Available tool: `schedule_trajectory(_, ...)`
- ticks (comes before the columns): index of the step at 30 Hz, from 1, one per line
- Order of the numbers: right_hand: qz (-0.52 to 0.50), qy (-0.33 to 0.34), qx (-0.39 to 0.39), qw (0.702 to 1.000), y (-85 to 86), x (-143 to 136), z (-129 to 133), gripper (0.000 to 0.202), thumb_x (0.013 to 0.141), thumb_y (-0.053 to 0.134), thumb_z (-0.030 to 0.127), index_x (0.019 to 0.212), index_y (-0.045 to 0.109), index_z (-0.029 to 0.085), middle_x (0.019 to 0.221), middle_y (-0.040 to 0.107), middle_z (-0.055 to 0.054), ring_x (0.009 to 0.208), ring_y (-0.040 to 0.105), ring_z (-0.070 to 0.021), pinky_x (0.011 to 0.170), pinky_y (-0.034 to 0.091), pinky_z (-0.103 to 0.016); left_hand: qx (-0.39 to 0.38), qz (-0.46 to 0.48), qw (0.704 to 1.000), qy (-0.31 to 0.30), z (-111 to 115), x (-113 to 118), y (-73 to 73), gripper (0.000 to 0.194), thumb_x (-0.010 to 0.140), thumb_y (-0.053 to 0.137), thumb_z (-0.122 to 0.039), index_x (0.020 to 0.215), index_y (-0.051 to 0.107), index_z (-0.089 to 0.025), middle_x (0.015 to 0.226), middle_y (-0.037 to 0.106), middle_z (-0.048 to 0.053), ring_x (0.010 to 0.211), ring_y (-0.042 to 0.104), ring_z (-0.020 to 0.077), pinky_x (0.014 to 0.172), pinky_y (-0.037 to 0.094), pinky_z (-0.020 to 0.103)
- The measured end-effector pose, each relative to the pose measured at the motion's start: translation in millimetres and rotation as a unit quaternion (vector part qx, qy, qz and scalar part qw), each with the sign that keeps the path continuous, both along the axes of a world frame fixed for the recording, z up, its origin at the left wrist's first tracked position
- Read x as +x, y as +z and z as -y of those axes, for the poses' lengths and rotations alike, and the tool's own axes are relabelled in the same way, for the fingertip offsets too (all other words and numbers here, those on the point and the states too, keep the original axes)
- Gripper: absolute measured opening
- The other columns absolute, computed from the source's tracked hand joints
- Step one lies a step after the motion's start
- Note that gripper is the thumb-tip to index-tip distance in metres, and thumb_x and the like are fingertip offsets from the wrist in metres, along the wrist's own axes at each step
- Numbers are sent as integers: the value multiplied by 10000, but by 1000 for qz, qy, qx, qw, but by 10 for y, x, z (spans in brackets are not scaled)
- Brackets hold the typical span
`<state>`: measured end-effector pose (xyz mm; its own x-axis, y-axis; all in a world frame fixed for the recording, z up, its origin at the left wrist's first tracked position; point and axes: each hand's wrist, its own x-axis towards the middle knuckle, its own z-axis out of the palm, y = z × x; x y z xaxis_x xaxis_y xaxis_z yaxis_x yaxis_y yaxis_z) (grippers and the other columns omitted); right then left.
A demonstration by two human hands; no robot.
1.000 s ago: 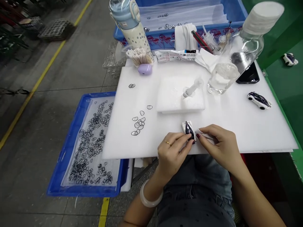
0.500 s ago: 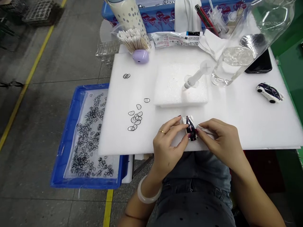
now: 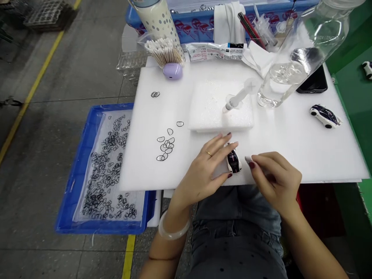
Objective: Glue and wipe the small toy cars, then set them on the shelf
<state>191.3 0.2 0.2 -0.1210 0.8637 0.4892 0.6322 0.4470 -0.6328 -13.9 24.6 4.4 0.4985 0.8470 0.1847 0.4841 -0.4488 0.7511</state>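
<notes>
A small white toy car with a dark top [image 3: 233, 160] lies on the white foam board near its front edge. My left hand [image 3: 205, 166] is beside it on the left, fingers spread. Its index finger reaches over the car's far end, and the thumb tip is by the near end; whether they press on it I cannot tell. To the right of the car, and apart from it, my right hand [image 3: 276, 178] pinches a small white piece [image 3: 248, 159]. Most of that piece is hidden by the fingers.
A foam block [image 3: 206, 104] carries a syringe [image 3: 238, 99]. Thin black rings [image 3: 167, 145] lie left. Behind are cotton swabs [image 3: 162, 50], a purple case [image 3: 173, 71] and a tilted-looking glass bottle [image 3: 279, 81]. Another toy car [image 3: 324, 115] sits right. A blue tray [image 3: 75, 166] holds many rings.
My right hand has drawn back from the toy car to the right, with the white piece in its fingers. My left fingers have spread wider, and the car's angle has shifted slightly.
</notes>
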Motion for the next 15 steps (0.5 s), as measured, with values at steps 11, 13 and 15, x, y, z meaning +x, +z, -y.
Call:
schedule_trajectory(11,83,54,-21,995,106,-199,56,152,913,582,152,963,723,178,942,617,-67,660,579,-118,527,476,-255,26,1,1000,12,-43,36,-68,448,883,669,-160,1316,586,-234,1416,575,84,1280,534,264,1063,478,486)
schedule_trajectory(13,24,21,-38,999,192,-42,15,169,911,601,151,1009,723,212,907,626,-42,665,585,-117,529,459,-251,38,3,999,19,-45,34,-86,457,864,730,-244,1302,598,-237,1389,593,86,1261,545,275,1062,477,499)
schedule_trajectory(15,50,-51,-7,997,256,152,-55,218,905,629,179,1092,716,248,951,662,-52,759,621,-165,593,472,-297,50,7,998,25,-48,35,-109,489,827,777,-286,1283,611,-229,1356,610,90,1242,554,278,1060,477,499)
